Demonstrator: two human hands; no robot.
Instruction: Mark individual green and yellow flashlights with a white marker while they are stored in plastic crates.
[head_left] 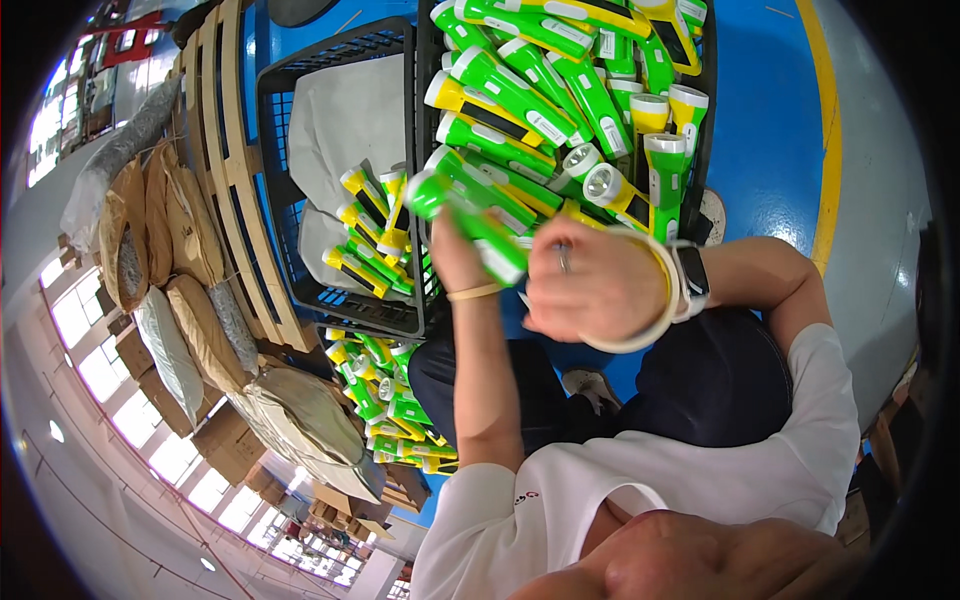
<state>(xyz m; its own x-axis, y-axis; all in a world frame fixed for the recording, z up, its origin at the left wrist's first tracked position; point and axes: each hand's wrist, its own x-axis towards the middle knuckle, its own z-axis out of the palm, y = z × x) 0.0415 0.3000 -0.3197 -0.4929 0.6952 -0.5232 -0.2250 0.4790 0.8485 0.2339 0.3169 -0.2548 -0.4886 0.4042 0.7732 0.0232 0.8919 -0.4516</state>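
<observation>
A green and white flashlight point(493, 248), blurred by motion, slants across the front of my left hand point(455, 252), which is closed around it. My right hand point(590, 285) is beside the flashlight's lower end with its fingers curled in; whether it grips anything there is hidden. A watch and pale bands circle my right wrist, and a thin band is on my left. Just beyond both hands, green and yellow flashlights point(510, 95) with white heads fill a dark crate point(708, 110), lying at mixed angles.
To the left, a black crate point(345, 318) holds a grey liner point(345, 110) and several flashlights point(375, 235). Another pile of flashlights point(385, 395) lies nearer, at lower left. Wooden pallets point(240, 190) and brown sacks point(180, 215) stand farther left. A yellow line point(828, 130) crosses the floor at right.
</observation>
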